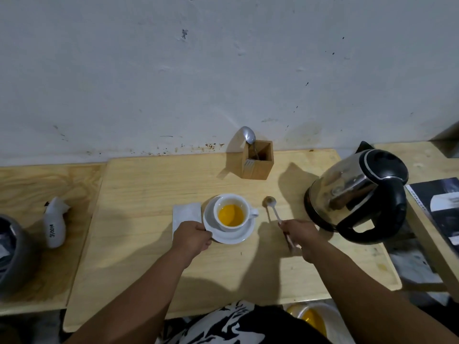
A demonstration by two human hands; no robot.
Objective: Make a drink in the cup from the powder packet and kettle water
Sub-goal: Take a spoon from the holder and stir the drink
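Note:
A white cup (244,206) with orange liquid (231,215) in it stands on a white saucer (238,235) in the middle of the wooden table. My left hand (192,238) grips the saucer's left rim. My right hand (299,233) holds a metal spoon (272,206) by its handle, its bowl just above the table to the right of the cup. A white packet (185,213) lies flat left of the saucer, partly under my left hand. The steel and black kettle (360,192) stands at the right.
A wooden holder (258,161) with a spoon (248,135) stands at the back by the wall. A crumpled white packet (54,223) and a dark pot (10,254) sit on the left board. A book (439,204) lies at the right edge.

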